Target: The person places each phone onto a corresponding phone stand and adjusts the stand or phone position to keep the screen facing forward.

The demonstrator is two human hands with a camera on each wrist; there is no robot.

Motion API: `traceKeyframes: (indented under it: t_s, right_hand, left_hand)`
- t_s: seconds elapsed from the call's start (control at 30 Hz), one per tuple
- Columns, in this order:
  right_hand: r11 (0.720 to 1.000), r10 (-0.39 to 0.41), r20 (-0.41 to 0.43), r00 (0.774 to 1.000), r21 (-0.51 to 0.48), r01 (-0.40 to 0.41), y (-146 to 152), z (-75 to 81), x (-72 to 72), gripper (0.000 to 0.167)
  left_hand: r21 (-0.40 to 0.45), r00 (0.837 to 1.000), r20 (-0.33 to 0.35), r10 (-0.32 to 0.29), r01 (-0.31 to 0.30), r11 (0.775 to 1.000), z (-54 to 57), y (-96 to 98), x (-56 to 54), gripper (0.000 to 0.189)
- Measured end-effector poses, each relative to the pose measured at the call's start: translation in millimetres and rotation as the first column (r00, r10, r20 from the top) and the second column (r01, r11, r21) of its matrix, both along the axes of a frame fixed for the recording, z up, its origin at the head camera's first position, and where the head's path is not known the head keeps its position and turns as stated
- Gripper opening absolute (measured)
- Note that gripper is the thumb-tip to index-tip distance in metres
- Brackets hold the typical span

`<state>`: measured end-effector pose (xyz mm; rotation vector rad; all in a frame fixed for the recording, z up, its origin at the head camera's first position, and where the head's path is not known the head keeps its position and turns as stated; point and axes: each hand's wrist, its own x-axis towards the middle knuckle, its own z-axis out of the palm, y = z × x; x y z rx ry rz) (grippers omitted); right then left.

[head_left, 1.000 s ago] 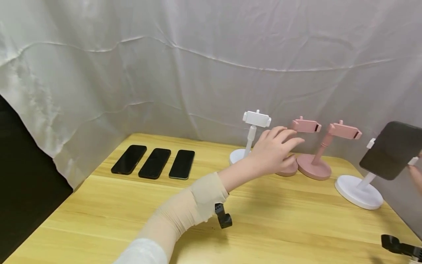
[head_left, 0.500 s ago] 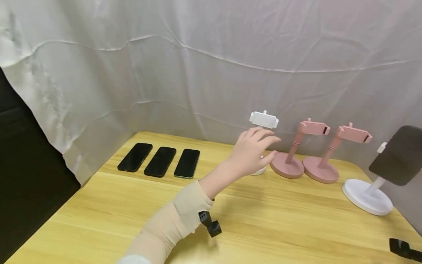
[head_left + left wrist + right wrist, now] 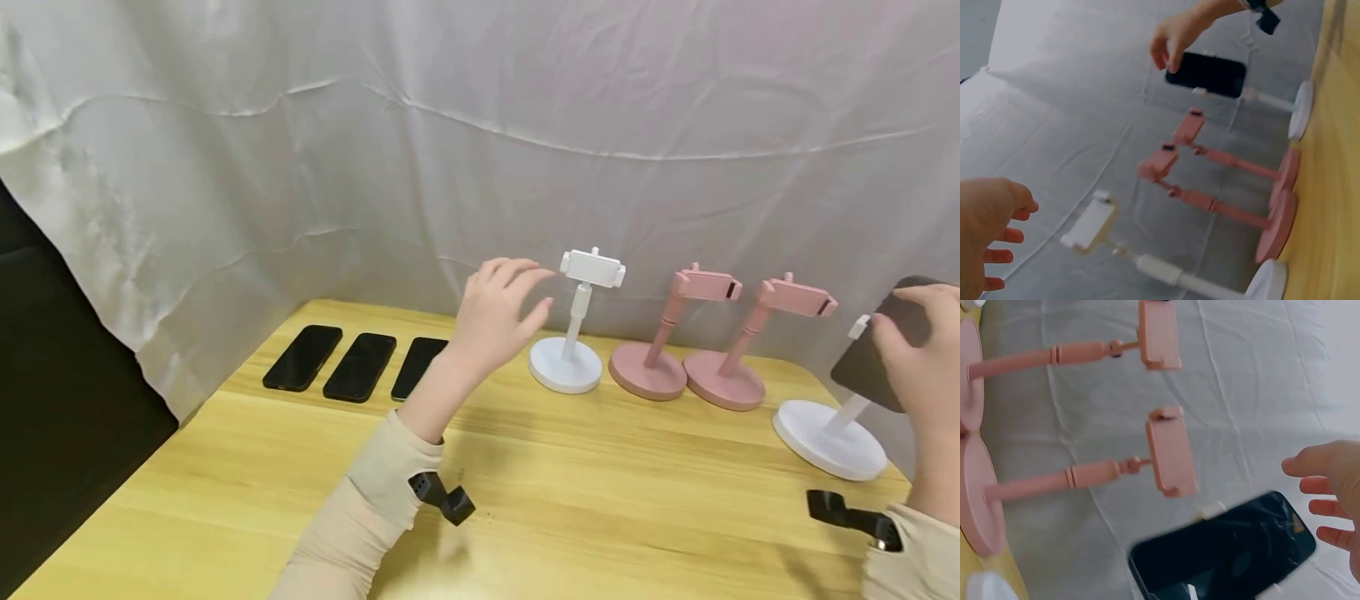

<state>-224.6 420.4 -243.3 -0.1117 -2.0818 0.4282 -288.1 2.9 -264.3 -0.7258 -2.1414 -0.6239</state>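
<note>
My left hand (image 3: 495, 321) hangs in the air left of a white phone stand (image 3: 567, 367), thumb and fingers apart with nothing between them. In the left wrist view the clamp of that stand (image 3: 1091, 222) is just beyond the fingertips. At the right, a dark smartphone (image 3: 873, 367) sits tilted in the clamp of another white phone stand (image 3: 828, 437). My right hand (image 3: 933, 358) is by this phone's upper end, fingers loosely bent. The right wrist view has the fingertips (image 3: 1317, 485) beside the end of the phone (image 3: 1229, 550), not wrapped round it.
Two pink phone stands (image 3: 648, 371) (image 3: 726, 379) with unfilled clamps stand between the white ones. Three dark smartphones (image 3: 303, 358) (image 3: 360, 367) (image 3: 422, 367) lie in a row at the table's back left; my left wrist overlaps the third. A grey curtain (image 3: 450, 167) hangs behind the wooden table (image 3: 600, 517).
My left hand has moved left, from before the pink stands, past the white stand. My right hand, out of view half a second ago, is back at the mounted phone.
</note>
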Motion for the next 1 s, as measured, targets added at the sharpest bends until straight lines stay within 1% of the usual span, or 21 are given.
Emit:
traceKeyframes:
  t_s: [0.03,0.07,0.1,0.13,0.2,0.33,0.4,0.5,0.57,0.87,1.0]
  right_hand:
    - [1.000,-0.014,0.023,1.000,0.022,0.013,-2.7,0.4,-2.7,0.036]
    - [0.998,-0.048,0.057,0.997,0.047,0.045,-5.2,0.8,-5.1,0.037]
    - [0.995,-0.070,0.066,0.995,0.078,0.065,-6.9,0.6,-8.0,0.037]
    - [0.991,-0.089,0.068,0.994,0.107,0.082,-8.5,0.0,-11.0,0.037]
    - [0.985,-0.101,0.052,0.993,0.144,0.093,-10.8,-1.2,-18.0,0.037]
    - [0.991,-0.070,0.056,0.996,0.115,0.064,-15.0,-5.0,-29.8,0.036]
    - [0.994,-0.068,0.081,0.994,0.092,0.060,-17.2,-5.3,-34.9,0.036]
    - [0.994,-0.075,0.106,0.992,0.088,0.066,-19.8,-5.3,-41.0,0.037]
    - [0.994,-0.069,0.114,0.991,0.087,0.059,-21.8,-8.8,-45.4,0.037]
    - [0.994,-0.050,0.186,0.981,0.103,0.031,-23.2,-20.4,-69.6,0.041]
    - [0.993,-0.052,0.202,0.978,0.111,0.030,-23.2,-24.1,-75.3,0.045]
  left_hand:
    - [0.007,1.000,-0.004,0.017,-0.017,1.000,0.5,-4.7,-1.3,0.031]
    - [0.017,0.999,-0.008,0.032,-0.032,0.999,0.9,-9.1,-3.0,0.031]
    - [0.027,0.999,-0.010,0.048,-0.048,0.998,1.6,-13.5,-4.3,0.030]
    - [0.039,0.998,-0.010,0.061,-0.061,0.997,2.4,-17.6,-5.7,0.030]
    - [0.064,0.997,-0.010,0.082,-0.081,0.995,4.1,-25.2,-8.0,0.029]
    - [0.098,0.994,0.005,0.111,-0.111,0.989,6.1,-37.9,-12.1,0.029]
    - [0.113,0.993,0.016,0.120,-0.121,0.986,6.7,-43.7,-15.2,0.029]
    - [0.130,0.990,0.039,0.133,-0.137,0.982,7.2,-50.5,-19.7,0.030]
    - [0.132,0.987,0.061,0.147,-0.154,0.979,5.2,-54.9,-21.7,0.031]
    - [0.125,0.964,0.163,0.209,-0.231,0.965,-3.5,-71.0,-35.3,0.032]
    - [0.107,0.946,0.221,0.237,-0.265,0.958,-12.1,-78.2,-43.1,0.033]
